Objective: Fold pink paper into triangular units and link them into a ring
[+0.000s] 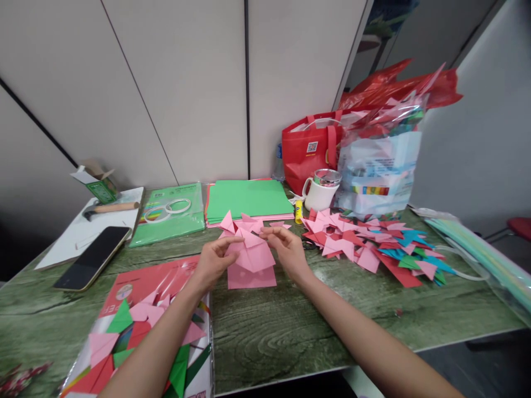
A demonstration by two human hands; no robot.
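Between my two hands is a partly folded sheet of pink paper [251, 254], creased down its middle and held a little above the table. My left hand [218, 257] pinches its left side, thumb and fingers at the upper flap. At the upper right corner, the fingertips of my right hand [286, 246] are closed on the same sheet. Under it lies a flat pink square [252, 279], only its lower part showing. Just behind are more folded pink pieces [230, 222], partly hidden by the held paper.
Folded pink, red and blue pieces [342, 235] lie heaped at right, near a white mug [321, 190] and yellow glue stick [298, 211]. Green paper [249, 198] is stacked behind. At left are a phone [93, 258], a hammer [112, 208] and a paper pack [153, 271] bearing folded pieces.
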